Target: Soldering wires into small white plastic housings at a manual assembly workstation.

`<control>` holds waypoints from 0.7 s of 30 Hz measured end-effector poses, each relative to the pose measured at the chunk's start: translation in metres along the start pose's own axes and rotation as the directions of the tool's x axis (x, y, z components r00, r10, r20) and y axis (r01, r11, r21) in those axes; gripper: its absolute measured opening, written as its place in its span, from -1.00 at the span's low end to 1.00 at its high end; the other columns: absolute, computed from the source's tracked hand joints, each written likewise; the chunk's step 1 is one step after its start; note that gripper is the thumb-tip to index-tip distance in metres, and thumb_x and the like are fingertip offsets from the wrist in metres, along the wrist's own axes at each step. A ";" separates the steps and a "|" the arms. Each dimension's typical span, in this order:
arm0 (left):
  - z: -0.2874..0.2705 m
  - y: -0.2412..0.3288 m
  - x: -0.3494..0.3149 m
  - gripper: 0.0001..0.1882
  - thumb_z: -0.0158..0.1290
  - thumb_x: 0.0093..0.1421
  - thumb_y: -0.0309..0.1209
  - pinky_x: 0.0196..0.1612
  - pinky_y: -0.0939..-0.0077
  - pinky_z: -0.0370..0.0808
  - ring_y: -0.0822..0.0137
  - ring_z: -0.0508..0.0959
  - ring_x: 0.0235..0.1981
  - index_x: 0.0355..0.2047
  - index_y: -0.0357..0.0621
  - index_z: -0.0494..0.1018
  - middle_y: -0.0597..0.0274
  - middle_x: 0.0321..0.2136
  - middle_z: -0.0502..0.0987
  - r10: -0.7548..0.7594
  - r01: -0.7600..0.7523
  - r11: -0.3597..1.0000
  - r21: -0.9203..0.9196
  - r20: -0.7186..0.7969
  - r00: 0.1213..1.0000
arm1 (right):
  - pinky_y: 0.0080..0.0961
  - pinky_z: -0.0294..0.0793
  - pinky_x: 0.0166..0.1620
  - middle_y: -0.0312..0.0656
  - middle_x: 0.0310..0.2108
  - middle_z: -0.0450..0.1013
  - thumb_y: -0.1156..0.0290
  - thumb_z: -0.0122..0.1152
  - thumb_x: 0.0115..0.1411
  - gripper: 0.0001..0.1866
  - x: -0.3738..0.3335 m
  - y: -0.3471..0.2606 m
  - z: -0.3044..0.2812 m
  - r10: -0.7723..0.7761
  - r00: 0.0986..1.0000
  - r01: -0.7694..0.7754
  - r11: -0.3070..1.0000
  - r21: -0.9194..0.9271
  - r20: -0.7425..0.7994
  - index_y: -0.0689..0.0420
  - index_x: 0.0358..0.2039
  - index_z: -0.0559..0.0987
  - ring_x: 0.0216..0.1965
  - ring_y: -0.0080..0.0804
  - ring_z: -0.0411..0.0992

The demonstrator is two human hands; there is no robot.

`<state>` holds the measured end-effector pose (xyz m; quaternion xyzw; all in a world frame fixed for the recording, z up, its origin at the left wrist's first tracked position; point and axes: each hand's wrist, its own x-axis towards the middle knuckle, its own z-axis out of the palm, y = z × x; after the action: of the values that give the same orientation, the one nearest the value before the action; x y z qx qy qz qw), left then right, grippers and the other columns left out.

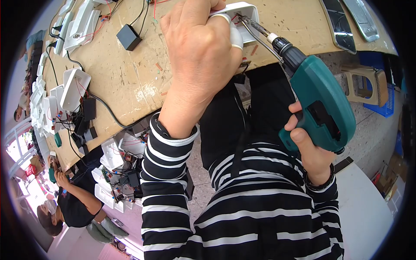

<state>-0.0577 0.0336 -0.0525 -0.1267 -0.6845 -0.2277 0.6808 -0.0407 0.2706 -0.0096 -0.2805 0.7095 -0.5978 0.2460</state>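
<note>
Left hand: curled and clasping the left side of a white casing, with white finger covers showing; the grip's exact pinch point is hidden. Right hand: wrapped round the handle of a green power driver; whether the trigger is pressed cannot be told. The casing is at the far centre, over the worktable, its open side partly covered by the left hand. The driver's bit reaches into it, close to a thin red wire.

Risks, in this inspector's judgement: a tilted bit could slip off its seat and scratch the casing or nick the wire; a loosened left grip could let the casing turn under torque; a slip toward the left could strike the fingers, which sit close beside the bit. Overdriving could crack the plastic.

Markings: no brand or label can be made out on the visible faces of driver or casing; the dark-screened phone at right shows nothing legible
</note>
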 end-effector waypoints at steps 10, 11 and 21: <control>0.000 -0.001 0.000 -0.89 0.02 -0.26 -0.63 -0.37 0.40 0.28 0.18 0.40 -0.46 -0.61 -0.34 0.43 0.12 -0.49 0.41 0.002 -0.002 1.000 -0.017 -0.008 1.000 | -0.60 0.39 -0.34 -0.10 -0.31 0.37 0.44 0.23 -0.02 -0.56 -0.001 0.000 0.000 -0.054 0.999 0.054 0.995 -0.083 -0.001 0.30 -0.13 0.34 -0.42 -0.47 0.38; 0.000 0.000 0.001 -0.89 0.02 -0.26 -0.63 -0.37 0.39 0.29 0.18 0.40 -0.46 -0.61 -0.34 0.43 0.12 -0.49 0.41 0.005 -0.005 1.000 -0.004 0.000 1.000 | -0.60 0.40 -0.34 -0.11 -0.30 0.37 0.45 0.23 -0.02 -0.56 -0.002 0.001 -0.001 -0.056 0.998 0.056 0.994 -0.098 0.004 0.30 -0.13 0.34 -0.42 -0.48 0.38; -0.001 -0.001 0.001 -0.90 0.02 -0.26 -0.61 -0.38 0.38 0.27 0.18 0.40 -0.46 -0.63 -0.32 0.43 0.13 -0.49 0.41 0.001 -0.001 1.000 0.001 0.015 1.000 | -0.60 0.40 -0.32 -0.11 -0.29 0.37 0.47 0.22 -0.02 -0.56 -0.005 0.002 -0.004 -0.029 0.999 0.032 0.996 -0.087 0.034 0.29 -0.11 0.34 -0.40 -0.47 0.39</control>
<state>-0.0575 0.0323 -0.0512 -0.1285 -0.6898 -0.2260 0.6757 -0.0396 0.2773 -0.0105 -0.3115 0.7265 -0.5653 0.2358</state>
